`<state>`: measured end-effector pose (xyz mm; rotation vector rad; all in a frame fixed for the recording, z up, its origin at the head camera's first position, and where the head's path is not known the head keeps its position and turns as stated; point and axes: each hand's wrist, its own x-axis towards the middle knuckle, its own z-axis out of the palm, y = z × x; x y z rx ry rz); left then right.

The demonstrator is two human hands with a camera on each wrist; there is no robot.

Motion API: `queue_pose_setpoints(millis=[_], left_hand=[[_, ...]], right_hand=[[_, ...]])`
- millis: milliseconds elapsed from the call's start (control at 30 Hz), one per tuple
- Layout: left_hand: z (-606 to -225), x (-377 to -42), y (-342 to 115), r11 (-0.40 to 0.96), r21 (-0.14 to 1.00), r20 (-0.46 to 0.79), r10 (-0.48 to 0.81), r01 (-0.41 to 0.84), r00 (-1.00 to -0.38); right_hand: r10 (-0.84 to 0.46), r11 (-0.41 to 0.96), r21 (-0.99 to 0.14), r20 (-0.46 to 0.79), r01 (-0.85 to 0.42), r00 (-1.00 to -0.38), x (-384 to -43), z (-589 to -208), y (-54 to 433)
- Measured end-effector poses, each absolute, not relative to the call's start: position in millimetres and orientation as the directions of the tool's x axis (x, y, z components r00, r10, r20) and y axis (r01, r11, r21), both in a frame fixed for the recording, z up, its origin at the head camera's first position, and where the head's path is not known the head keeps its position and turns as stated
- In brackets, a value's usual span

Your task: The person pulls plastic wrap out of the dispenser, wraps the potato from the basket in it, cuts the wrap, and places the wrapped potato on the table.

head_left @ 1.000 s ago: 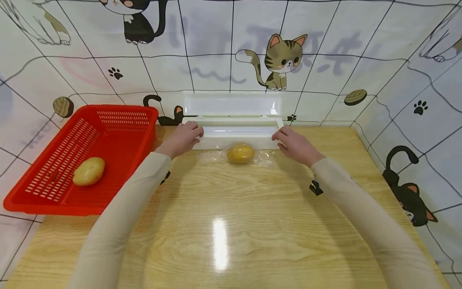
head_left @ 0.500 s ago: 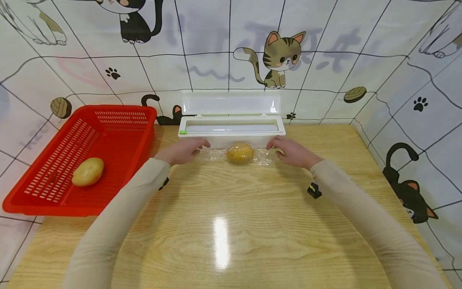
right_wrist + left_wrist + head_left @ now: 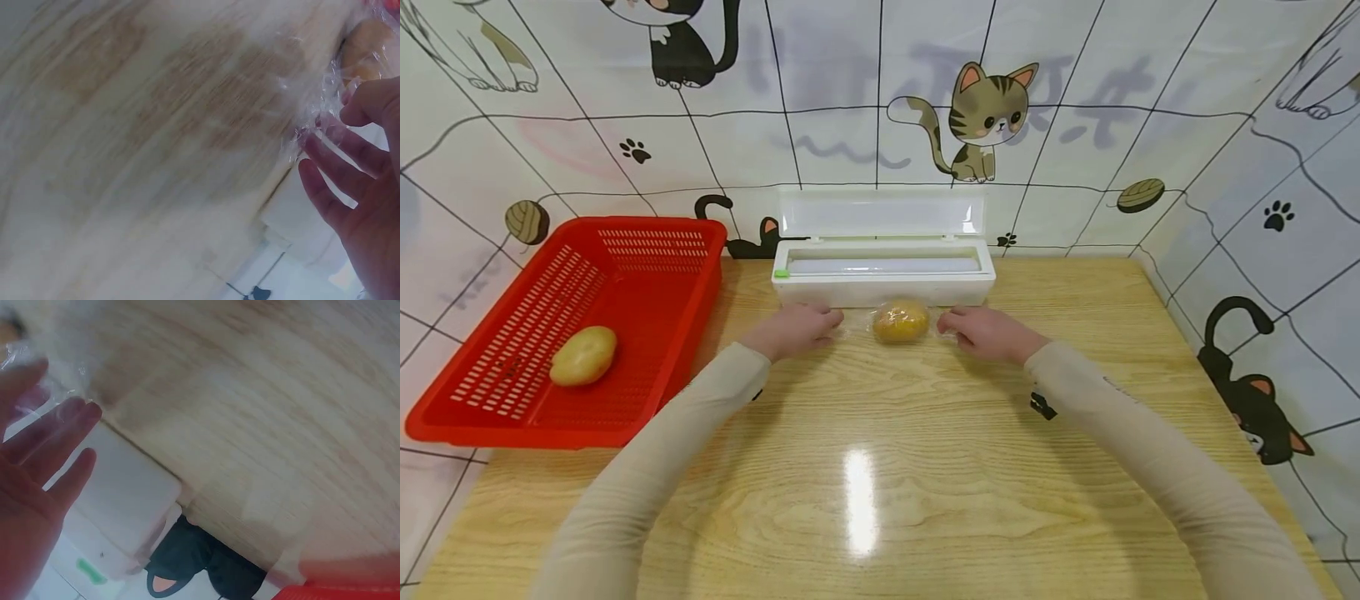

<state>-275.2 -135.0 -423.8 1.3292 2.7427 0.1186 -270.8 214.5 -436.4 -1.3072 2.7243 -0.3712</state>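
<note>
Head view: a wrapped potato point(image 3: 901, 322) sits on the wooden table point(image 3: 925, 467) between the two hands, with clear film point(image 3: 856, 323) spreading from both its sides. The person's left hand point(image 3: 796, 328) is just beyond the film's left end, near the potato but apart from it; the right hand point(image 3: 990, 332) lies at the opposite end, about level with the potato and slightly closer to it. In the right wrist view, thumb and fingertips meet narrowly on the film, pinching it, while the other fingers stretch past; the potato shows beyond the thumb. The left wrist view has the film over the left fingertips, thumb and forefinger drawn close on it, the remaining fingers spread and the palm bare.

Just behind the potato stands a long white box point(image 3: 880, 292), its lid point(image 3: 882, 214) raised at the back and a green tab point(image 3: 782, 273) at its left end; whether box and potato touch cannot be told. Well to the left, a red basket point(image 3: 662, 400) holds an unwrapped potato point(image 3: 583, 356). Beige sleeves point(image 3: 647, 475) cover both arms.
</note>
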Motion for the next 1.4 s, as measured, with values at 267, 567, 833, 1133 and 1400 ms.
queue_pose_setpoints(millis=[267, 567, 833, 1133, 1400], left_hand=[[-434.1, -277.2, -129.0, 0.579, -0.205, 0.024, 0.809, 0.789, -0.588], [-435.4, -264.1, -127.4, 0.636, -0.299, -0.138, 0.708, 0.711, -0.692], [-432.0, -265.0, -143.0, 0.776, 0.227, -0.366, 0.628, 0.589, -0.687], [-410.5, -275.2, -142.0, 0.733, 0.416, 0.061, 0.568, 0.538, -0.821], [-423.0, -265.8, -78.7, 0.732, 0.192, 0.070, 0.654, 0.654, -0.753]], right_hand=[[-0.748, 0.657, -0.135, 0.008, -0.742, -0.664, -268.5, -430.2, 211.0], [-0.684, 0.723, -0.055, -0.196, -0.689, -0.702, -258.5, -421.9, 207.3], [-0.664, 0.746, -0.360, -0.333, -0.560, -0.670, -252.8, -414.1, 220.6], [-0.637, 0.675, -0.529, -0.068, -0.514, -0.767, -263.1, -392.0, 219.2], [-0.605, 0.786, -0.117, 0.056, -0.607, -0.794, -255.5, -412.3, 145.8]])
